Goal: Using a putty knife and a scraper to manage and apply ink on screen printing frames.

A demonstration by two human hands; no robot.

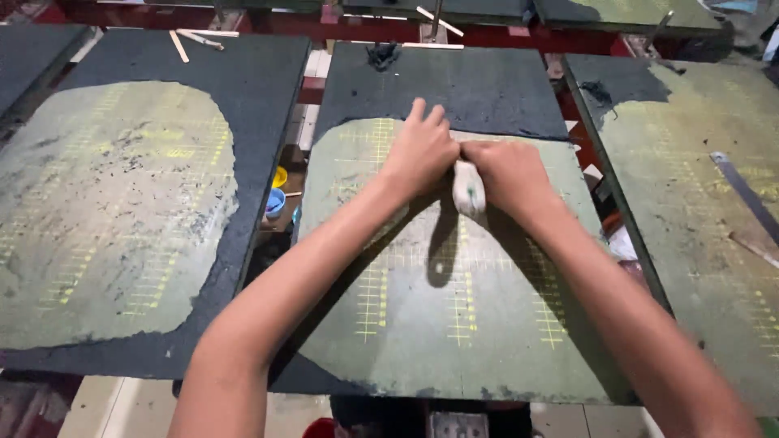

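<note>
Dark printing boards (454, 324) lie below both hands; left hand (419, 152) and right hand (510, 174) clamp together on a soft, light white rag wad (468, 191), best gripped around its bunched middle.

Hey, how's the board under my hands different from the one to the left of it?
The middle board has both hands on it, the left hand and right hand gripping a white cloth wad; the left board has nothing on its pale patch. The middle board's yellow grid marks are crisp, the left board's faded and speckled dark. Both are dark boards with a worn greenish patch.
</note>
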